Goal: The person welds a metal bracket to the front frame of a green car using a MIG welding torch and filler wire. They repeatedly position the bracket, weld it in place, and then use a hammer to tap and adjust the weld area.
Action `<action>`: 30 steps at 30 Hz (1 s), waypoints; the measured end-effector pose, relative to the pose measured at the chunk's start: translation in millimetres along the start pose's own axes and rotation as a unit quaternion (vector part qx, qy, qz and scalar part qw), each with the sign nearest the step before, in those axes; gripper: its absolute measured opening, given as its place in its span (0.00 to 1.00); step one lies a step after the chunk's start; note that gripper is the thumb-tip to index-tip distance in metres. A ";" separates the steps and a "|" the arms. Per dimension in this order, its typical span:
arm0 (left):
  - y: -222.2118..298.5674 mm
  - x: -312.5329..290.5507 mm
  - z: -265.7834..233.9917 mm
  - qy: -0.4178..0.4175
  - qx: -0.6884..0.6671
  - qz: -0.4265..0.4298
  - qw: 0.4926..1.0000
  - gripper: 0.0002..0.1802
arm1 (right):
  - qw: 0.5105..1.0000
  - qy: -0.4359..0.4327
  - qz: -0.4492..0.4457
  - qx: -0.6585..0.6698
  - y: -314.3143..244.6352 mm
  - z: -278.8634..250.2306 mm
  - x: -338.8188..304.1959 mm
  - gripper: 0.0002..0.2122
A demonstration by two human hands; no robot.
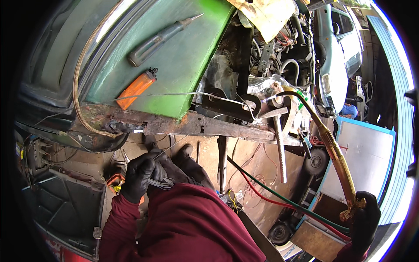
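My left hand (146, 174), in a black glove, is closed around a bundle of thin grey metal wire (162, 183). A strand rises from this fist toward the rusty metal edge (209, 126) of the car body. At the right, my gloved right hand (366, 218) grips the valve end of a brass gas torch (332, 148). The torch reaches up and left, its dark curved tip (290, 93) beside a round roll-like part (274, 99). No flame shows at it. Red hose (257, 190) and green hose (262, 185) run toward the torch's lower end.
On the green panel (174, 65) lie a screwdriver (159, 41) and an orange lighter (136, 89). A hammer (279, 144) hangs over the rusty edge. Beyond is an engine bay (283, 48). A blue-edged white board (358, 153) and a small wheel (316, 161) stand right.
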State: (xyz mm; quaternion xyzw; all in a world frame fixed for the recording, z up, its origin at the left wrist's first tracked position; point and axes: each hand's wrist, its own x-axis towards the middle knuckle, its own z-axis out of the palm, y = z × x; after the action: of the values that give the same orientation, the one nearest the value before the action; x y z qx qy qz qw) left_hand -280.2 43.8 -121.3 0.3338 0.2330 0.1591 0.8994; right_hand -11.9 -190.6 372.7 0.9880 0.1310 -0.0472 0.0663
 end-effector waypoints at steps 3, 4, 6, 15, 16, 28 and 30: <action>-2.9 -0.8 2.4 0.006 0.014 -0.010 1.000 0.32 | 1.000 -0.023 -0.011 0.010 -19.2 4.5 9.1 0.19; -3.9 -0.5 3.0 0.011 0.015 -0.012 1.000 0.32 | 0.999 -0.031 -0.008 0.002 -25.2 5.4 12.7 0.19; -4.7 0.6 2.9 0.009 0.020 -0.017 1.000 0.32 | 0.998 -0.058 -0.008 0.012 -37.0 6.5 19.2 0.19; -2.4 5.0 7.2 -0.003 0.039 -0.021 0.999 0.33 | 0.987 -0.107 -0.106 -0.060 -73.5 20.2 33.0 0.21; -2.5 5.4 7.4 -0.003 0.041 -0.019 0.999 0.33 | 0.988 -0.104 -0.088 -0.079 -76.5 20.3 34.1 0.21; -6.7 6.5 3.3 -0.010 0.041 -0.014 0.999 0.28 | 0.982 -0.107 -0.111 -0.110 -96.9 27.3 37.7 0.16; -6.6 6.6 2.1 -0.012 0.047 -0.015 0.999 0.28 | 0.980 -0.111 -0.139 -0.093 -97.2 26.7 38.0 0.17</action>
State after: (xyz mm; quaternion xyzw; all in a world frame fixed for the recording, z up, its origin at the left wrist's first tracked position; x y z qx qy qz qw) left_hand -272.7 40.8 -126.5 0.3740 0.2349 0.1302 0.8877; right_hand -3.2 -91.8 330.7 0.9384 0.2627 -0.1527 0.1645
